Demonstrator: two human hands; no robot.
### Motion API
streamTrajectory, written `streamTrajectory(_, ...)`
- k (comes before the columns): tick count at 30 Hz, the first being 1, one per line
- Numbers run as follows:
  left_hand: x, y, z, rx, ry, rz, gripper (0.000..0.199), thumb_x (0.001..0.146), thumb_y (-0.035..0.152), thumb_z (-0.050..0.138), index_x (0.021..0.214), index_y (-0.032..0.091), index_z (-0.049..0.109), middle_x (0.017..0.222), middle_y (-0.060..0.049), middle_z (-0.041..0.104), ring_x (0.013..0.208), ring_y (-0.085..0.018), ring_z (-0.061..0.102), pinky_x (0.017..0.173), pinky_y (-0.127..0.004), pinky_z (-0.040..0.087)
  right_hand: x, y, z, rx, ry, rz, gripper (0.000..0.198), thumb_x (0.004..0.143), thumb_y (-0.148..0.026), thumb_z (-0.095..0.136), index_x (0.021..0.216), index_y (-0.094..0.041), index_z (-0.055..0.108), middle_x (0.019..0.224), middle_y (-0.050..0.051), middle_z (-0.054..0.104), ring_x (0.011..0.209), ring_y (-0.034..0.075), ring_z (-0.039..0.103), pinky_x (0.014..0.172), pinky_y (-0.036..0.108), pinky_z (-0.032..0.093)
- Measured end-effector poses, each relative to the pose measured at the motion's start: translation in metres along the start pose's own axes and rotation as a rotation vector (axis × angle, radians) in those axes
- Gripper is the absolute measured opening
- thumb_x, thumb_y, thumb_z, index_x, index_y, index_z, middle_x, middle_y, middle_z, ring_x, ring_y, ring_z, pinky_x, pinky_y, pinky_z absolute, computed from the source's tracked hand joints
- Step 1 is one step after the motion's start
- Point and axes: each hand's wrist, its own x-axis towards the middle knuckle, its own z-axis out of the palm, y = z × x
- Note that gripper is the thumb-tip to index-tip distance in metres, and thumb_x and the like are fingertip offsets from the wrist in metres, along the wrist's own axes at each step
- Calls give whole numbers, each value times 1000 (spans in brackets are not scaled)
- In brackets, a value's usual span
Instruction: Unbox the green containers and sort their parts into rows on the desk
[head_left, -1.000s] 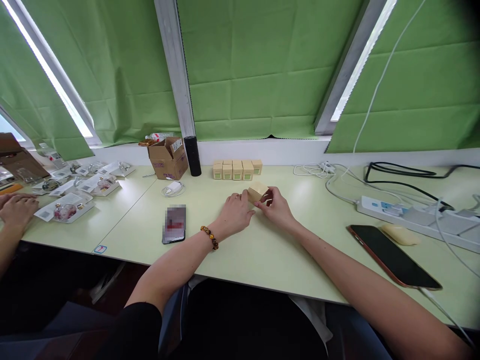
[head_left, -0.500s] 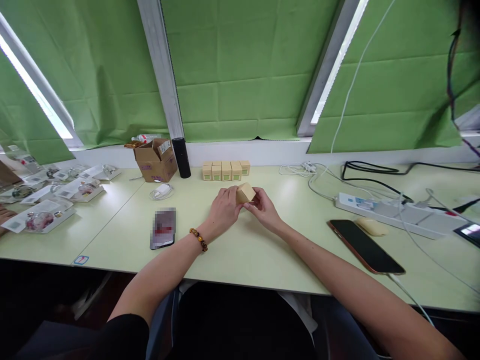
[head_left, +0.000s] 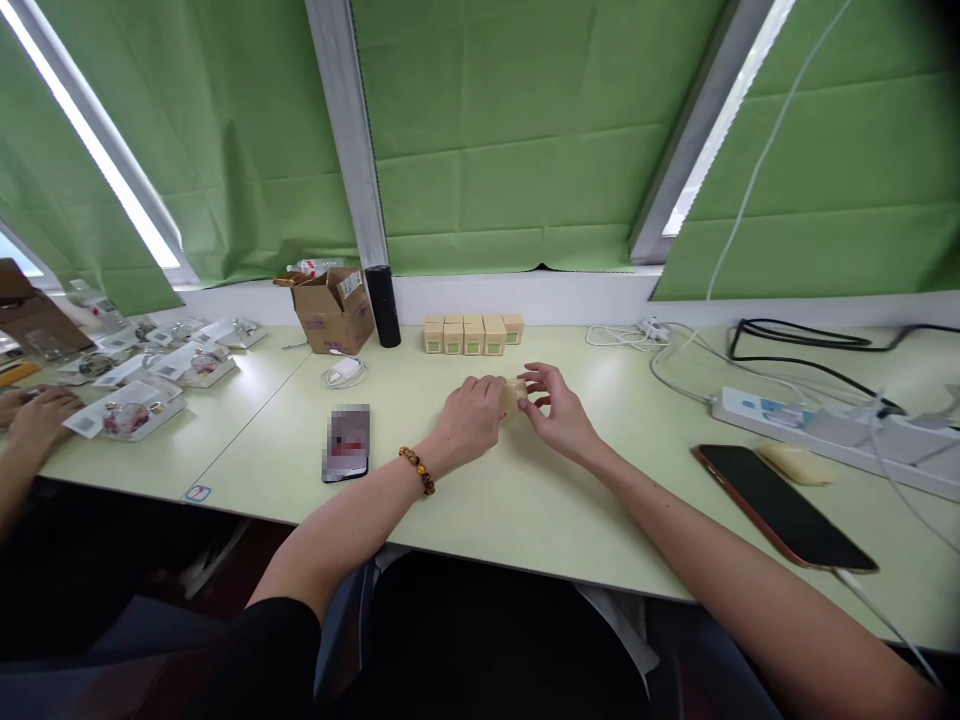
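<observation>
A small tan cardboard box (head_left: 512, 396) is between my two hands above the middle of the table. My left hand (head_left: 474, 415), below a beaded bracelet (head_left: 417, 470), closes on the box's left side and hides much of it. At the other side my right hand (head_left: 559, 412) grips the box's right edge between thumb and curled fingers. Several small tan boxes (head_left: 473, 335) with green-edged labels stand in a row beyond my hands, near the wall.
A phone (head_left: 346, 442), a white charger cable (head_left: 345, 372), a brown carton (head_left: 334, 315) and a black cylinder (head_left: 383, 307) lie or stand left. On the right are a power strip (head_left: 817, 430) and another phone (head_left: 784, 505). A co-worker's hand (head_left: 43, 415) is beside white trays (head_left: 127, 412) at far left.
The view has turned slightly left. The box has been tilted and turned between my hands, and less of it shows. My right fingers have shifted higher along its right side.
</observation>
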Motion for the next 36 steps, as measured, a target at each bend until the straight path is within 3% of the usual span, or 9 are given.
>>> streamTrajectory(16, -1, 4, -7, 139, -166, 44, 45, 95, 15, 58, 137, 21, 44, 125, -14, 63, 112, -28, 59, 87, -41, 52, -5, -10, 0, -45, -124, 145, 65, 87, -31, 63, 146, -26, 36, 136, 16, 61, 111, 31, 69, 84, 45, 64)
streamTrajectory(23, 0, 0, -3, 144, -137, 75, 39, 97, 16, 58, 133, 19, 45, 123, -13, 64, 108, -27, 60, 83, -39, 51, -4, -5, 1, -65, -138, 169, 74, 86, -34, 64, 150, -26, 30, 129, 14, 61, 90, 26, 72, 80, 45, 63)
streamTrajectory(32, 1, -1, 0, 166, -70, 117, 37, 100, 33, 64, 130, 20, 46, 122, -13, 66, 119, -30, 56, 86, -40, 50, -4, -6, 3, -40, -105, 163, 77, 81, -32, 67, 149, -26, 31, 125, 13, 61, 85, 24, 71, 77, 44, 64)
streamTrajectory(36, 2, 1, -3, 168, -66, 144, 27, 103, 30, 59, 125, 19, 50, 116, -13, 67, 111, -30, 58, 82, -40, 50, -3, -6, 7, -28, -86, 155, 79, 79, -29, 68, 149, -27, 32, 126, 13, 62, 83, 23, 73, 75, 42, 64)
